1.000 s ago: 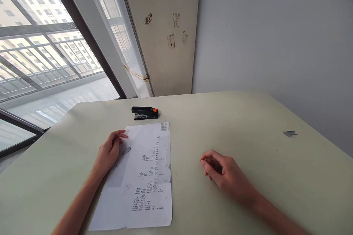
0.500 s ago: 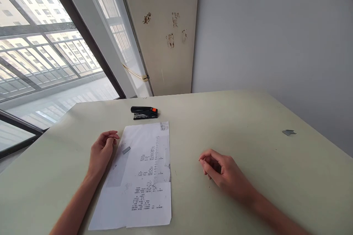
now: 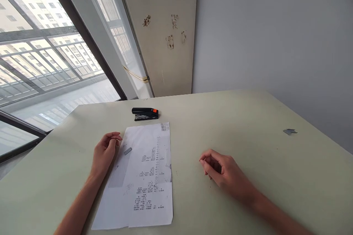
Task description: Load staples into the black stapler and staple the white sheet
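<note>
My left grip [image 3: 105, 152] is at the left edge of the printed paper [image 3: 138, 176], with its fingers bent inward; I cannot tell if the thumb is pressing against them, because the inside of the hand is hidden. My right grip [image 3: 223, 169] is at the table [image 3: 248, 125], to the right of the paper and well apart from it. There the fingers are curled loosely, and the tip of the thumb comes together with the index finger, leaving a dark hollow behind.

The paper lies flat, its long side going away from me. On its upper left part, near my left fingers, there is a small grey strip [image 3: 128, 151], which looks like a row of staples. Just beyond the far edge of the paper stands a black stapler [image 3: 145, 114] with an orange mark at its right end. A grey scrap [image 3: 289, 131] lies far to the right on the table. Behind are a stained panel [image 3: 160, 62] and a plain wall [image 3: 261, 33].
</note>
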The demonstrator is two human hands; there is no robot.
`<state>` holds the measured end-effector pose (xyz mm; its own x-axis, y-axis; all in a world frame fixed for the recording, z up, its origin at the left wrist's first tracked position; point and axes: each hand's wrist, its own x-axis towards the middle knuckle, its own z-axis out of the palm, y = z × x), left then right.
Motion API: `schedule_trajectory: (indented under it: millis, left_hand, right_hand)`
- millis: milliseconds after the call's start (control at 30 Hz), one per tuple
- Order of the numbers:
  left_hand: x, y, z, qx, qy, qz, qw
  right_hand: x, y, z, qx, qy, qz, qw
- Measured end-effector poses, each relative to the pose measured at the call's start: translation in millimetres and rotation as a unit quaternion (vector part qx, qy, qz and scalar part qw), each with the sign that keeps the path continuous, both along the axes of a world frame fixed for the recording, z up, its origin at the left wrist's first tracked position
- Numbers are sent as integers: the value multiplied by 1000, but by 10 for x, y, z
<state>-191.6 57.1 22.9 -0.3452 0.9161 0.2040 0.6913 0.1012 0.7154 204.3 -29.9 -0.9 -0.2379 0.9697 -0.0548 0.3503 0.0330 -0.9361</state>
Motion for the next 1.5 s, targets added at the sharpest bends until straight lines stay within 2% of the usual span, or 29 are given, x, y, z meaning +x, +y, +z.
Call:
schedule_trajectory:
  millis: [167,333,500,667,800,900,1067,1200,1267,1333,1400,1500]
  left_hand:
    - [16,114,27,-11,37,2,999]
    - [146,389,92,4,128,-31,991]
    - [343,716,207,42,241,-113,963]
    - [468,1060,351,30,317,-198,927]
    - [515,1273,455,-7,354,-234,906]
    - [585,1305,536,-19,373,-239,897]
    - [885,1090,708,13,386,-238,891]
    - [1282,691,844,33,384,-253,888]
    - [1495,426,875,32,364,-277,888]
    - [1692,149,851,23,329,-311,891]
    - [1858,-105,762,7,286,-340,896]
    - [2045,-381,540,-8,236,-369,899]
  right_hand:
    - [-3,6,-4,8,9,3,1000]
    - [-9,14,9,21,14,5,1000]
    - [-13,20,21,32,15,11,999]
    - [-8,29,27,33,24,15,999]
    - [-6,31,37,32,33,19,999]
    - [-8,36,31,32,40,19,999]
    - [-12,43,29,28,59,19,998]
    - [26,76,43,11,96,-3,995]
    - [80,128,28,7,125,-54,991]
    - [157,198,-9,14,161,-147,976]
    - [241,268,-52,23,186,-235,954]
    - [331,327,-78,31,194,-291,936]
